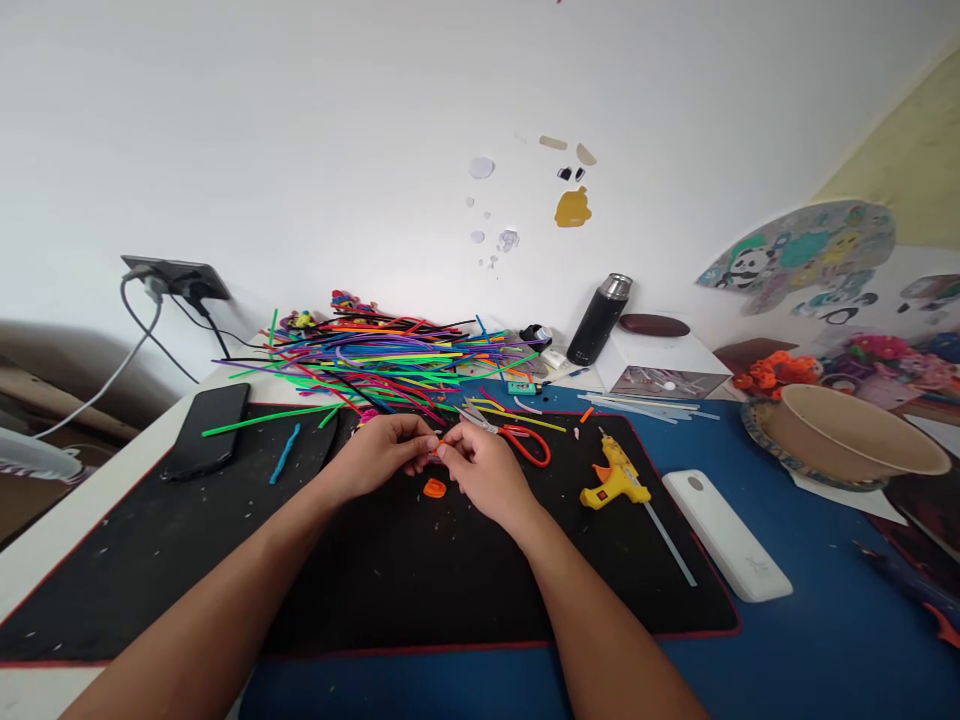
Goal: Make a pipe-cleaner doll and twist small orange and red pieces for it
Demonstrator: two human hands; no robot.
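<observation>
My left hand (382,452) and my right hand (484,472) meet over the middle of the black desk mat (420,580). Pinched between their fingertips is a small orange pipe cleaner piece (439,449), mostly hidden by the fingers. Just below them on the mat lies a coiled orange pipe cleaner (434,488). Behind my right hand rest red-handled scissors (529,445), their blades pointing to the back left. Partly covered by my left hand is something pink (367,415) that I cannot make out.
A large heap of coloured pipe cleaners (390,350) spreads along the wall. A yellow glue gun (616,475) and white power bank (726,535) lie right. Left are a black phone (206,430) and blue twisted piece (285,453). A black thermos (598,322) leans at the back.
</observation>
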